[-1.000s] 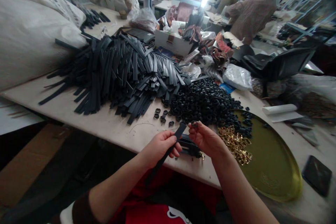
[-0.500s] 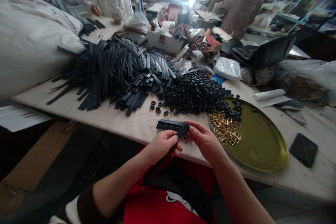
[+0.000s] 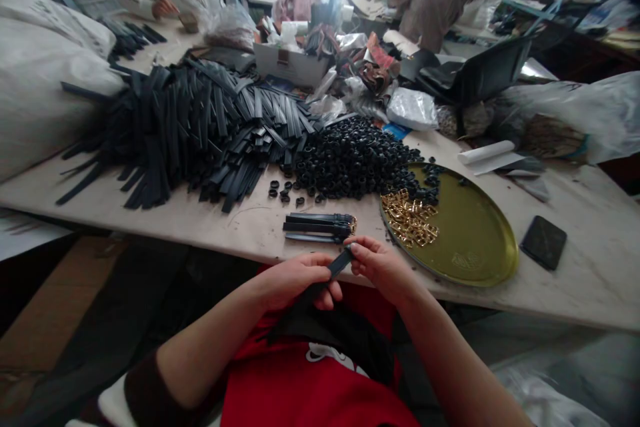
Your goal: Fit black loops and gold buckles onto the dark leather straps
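My left hand (image 3: pixel 305 277) is closed around a black strap (image 3: pixel 340 263), which slants up toward my right. The fingers of my right hand (image 3: pixel 377 265) pinch the strap's upper end. Whether a buckle sits at that end is hidden by the fingertips. Just beyond my hands, a small stack of black straps with gold buckles (image 3: pixel 320 227) lies on the table. Gold buckles (image 3: pixel 410 219) are heaped on the left side of an olive-gold oval tray (image 3: pixel 480 233). Behind them rises a pile of small black loops (image 3: pixel 350 157).
A large heap of black straps (image 3: pixel 200 120) covers the table's left. White sacks (image 3: pixel 40 80) stand at the far left. A dark phone-like slab (image 3: pixel 543 241) lies right of the tray. Scraps and a white box (image 3: pixel 290 65) fill the back. Other people work beyond.
The view has shifted, so the table items appear farther left and higher. My hands have drawn back from the strap stack, which now shows its buckled ends. Both hands keep hold of the strap.
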The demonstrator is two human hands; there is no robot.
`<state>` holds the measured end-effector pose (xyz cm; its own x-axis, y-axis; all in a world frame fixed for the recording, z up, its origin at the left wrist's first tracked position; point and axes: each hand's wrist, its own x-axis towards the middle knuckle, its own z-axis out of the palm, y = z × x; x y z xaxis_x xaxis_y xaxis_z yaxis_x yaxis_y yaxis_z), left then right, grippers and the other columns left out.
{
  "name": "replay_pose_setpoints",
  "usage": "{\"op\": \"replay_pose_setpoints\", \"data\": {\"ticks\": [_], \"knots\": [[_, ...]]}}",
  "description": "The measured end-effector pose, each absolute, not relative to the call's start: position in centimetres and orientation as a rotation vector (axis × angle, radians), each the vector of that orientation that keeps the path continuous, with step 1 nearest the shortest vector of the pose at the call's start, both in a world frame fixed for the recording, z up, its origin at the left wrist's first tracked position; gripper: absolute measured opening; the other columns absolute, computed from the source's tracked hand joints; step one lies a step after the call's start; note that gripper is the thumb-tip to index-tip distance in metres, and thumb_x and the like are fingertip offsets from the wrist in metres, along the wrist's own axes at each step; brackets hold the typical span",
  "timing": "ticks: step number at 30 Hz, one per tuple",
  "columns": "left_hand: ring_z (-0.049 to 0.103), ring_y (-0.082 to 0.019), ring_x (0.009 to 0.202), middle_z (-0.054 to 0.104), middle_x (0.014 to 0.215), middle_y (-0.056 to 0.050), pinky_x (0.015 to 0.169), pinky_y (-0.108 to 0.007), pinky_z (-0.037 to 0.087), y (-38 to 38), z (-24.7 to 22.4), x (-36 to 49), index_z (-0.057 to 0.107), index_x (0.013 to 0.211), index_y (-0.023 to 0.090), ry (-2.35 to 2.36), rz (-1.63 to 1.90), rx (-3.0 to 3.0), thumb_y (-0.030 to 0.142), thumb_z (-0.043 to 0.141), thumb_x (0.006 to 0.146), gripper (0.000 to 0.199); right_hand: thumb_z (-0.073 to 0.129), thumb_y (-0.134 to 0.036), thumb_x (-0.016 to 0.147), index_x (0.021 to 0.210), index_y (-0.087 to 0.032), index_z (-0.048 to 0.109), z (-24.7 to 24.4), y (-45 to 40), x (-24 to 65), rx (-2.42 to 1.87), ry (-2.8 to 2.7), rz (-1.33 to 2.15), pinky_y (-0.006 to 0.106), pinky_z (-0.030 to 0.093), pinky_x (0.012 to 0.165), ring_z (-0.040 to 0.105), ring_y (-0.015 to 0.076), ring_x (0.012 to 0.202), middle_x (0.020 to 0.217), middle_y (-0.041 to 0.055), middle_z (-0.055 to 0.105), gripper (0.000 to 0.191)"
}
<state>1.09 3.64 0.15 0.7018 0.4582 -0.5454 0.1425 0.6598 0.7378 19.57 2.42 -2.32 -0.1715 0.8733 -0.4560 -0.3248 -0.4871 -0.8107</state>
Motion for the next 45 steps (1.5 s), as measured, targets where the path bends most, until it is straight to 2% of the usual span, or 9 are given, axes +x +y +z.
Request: {"op": "replay_pose_setpoints", "data": {"ticks": [4,9,13,17,21,28,32,39,45], "knots": [[0.044,-0.004,0.042,0.057,0.069,0.002,0.039,-0.015,0.028,3.8,0.6,1.3,0.050,0.113,0.019,0.746,0.237,0.828,0.018,0.045,0.077,0.036,0.074,-0.030,0.061,0.089,-0.019,0.058,-2.5,2.6,19.5,-1.218,-0.551,1.761,0.019,0.037,0.049,0.047,0.0047,0.049,0.065,-0.0055,0.054,0.033],[0.033,-0.004,0.039,0.047,0.057,0.007,0.040,-0.017,0.023,4.1,0.3,2.7,0.034,0.129,0.020,0.882,0.376,0.941,0.030,0.044,0.082,0.048,0.067,-0.032,0.068,0.108,-0.023,0.048,-2.7,1.5,17.0,-1.221,-0.707,1.645,0.025,0.042,0.058,0.053,0.0104,0.060,0.075,-0.0031,0.057,0.046],[0.031,-0.005,0.043,0.039,0.053,0.008,0.041,-0.017,0.022,5.3,-1.2,3.2,0.049,0.109,0.015,0.943,0.439,1.057,0.044,0.047,0.080,0.041,0.060,-0.032,0.075,0.121,-0.025,0.041,-3.3,1.8,18.3,-1.360,-1.131,1.248,0.028,0.042,0.067,0.055,0.0145,0.074,0.089,0.0010,0.059,0.050],[0.025,-0.005,0.040,0.032,0.046,0.010,0.039,-0.017,0.019,7.0,-2.6,3.6,0.049,0.082,0.017,1.000,0.463,1.098,0.045,0.047,0.077,0.028,0.049,-0.035,0.082,0.098,-0.019,0.057,-3.7,4.3,25.3,-1.741,-1.356,0.638,0.030,0.041,0.070,0.053,0.0175,0.078,0.086,0.0053,0.058,0.023],[0.023,-0.005,0.036,0.033,0.042,0.011,0.037,-0.018,0.017,7.7,-3.1,4.1,0.045,0.074,0.018,1.030,0.425,1.126,0.042,0.043,0.077,0.024,0.045,-0.037,0.082,0.081,-0.019,0.059,-3.8,7.7,30.9,-2.110,-1.460,0.265,0.030,0.037,0.065,0.052,0.0189,0.073,0.081,0.0066,0.059,0.023],[0.027,-0.006,0.034,0.039,0.043,0.010,0.037,-0.018,0.019,7.4,-2.2,4.3,0.044,0.072,0.019,1.111,0.371,1.209,0.037,0.040,0.077,0.020,0.053,-0.027,0.073,0.060,-0.019,0.055,-4.7,10.9,30.6,-2.298,-1.462,0.429,0.028,0.031,0.060,0.051,0.0175,0.067,0.068,0.0054,0.059,0.016],[0.034,-0.005,0.038,0.051,0.056,0.005,0.040,-0.018,0.027,7.0,-1.2,4.4,0.045,0.074,0.017,1.090,0.416,1.203,0.036,0.041,0.076,0.020,0.049,-0.031,0.075,0.066,-0.018,0.054,-3.8,9.6,30.4,-2.153,-1.441,0.538,0.026,0.033,0.058,0.049,0.0139,0.062,0.066,0.0014,0.056,0.017],[0.032,-0.006,0.042,0.050,0.059,0.004,0.042,-0.018,0.026,7.3,-0.1,5.8,0.052,0.080,0.015,1.016,0.560,1.332,0.042,0.045,0.078,0.028,0.063,-0.043,0.068,0.066,-0.018,0.052,-0.7,4.9,25.0,-1.400,-0.996,1.410,0.022,0.030,0.050,0.038,0.0077,0.049,0.055,-0.0056,0.046,0.027],[0.048,-0.011,0.060,0.055,0.065,0.003,0.057,-0.020,0.037,6.0,0.1,4.4,0.058,0.079,0.015,1.028,0.601,1.553,0.035,0.053,0.076,0.021,0.066,-0.042,0.068,0.065,-0.018,0.055,0.0,2.5,20.3,-1.370,-1.228,1.395,0.022,0.033,0.053,0.041,0.0088,0.055,0.059,-0.0043,0.048,0.026]]}}
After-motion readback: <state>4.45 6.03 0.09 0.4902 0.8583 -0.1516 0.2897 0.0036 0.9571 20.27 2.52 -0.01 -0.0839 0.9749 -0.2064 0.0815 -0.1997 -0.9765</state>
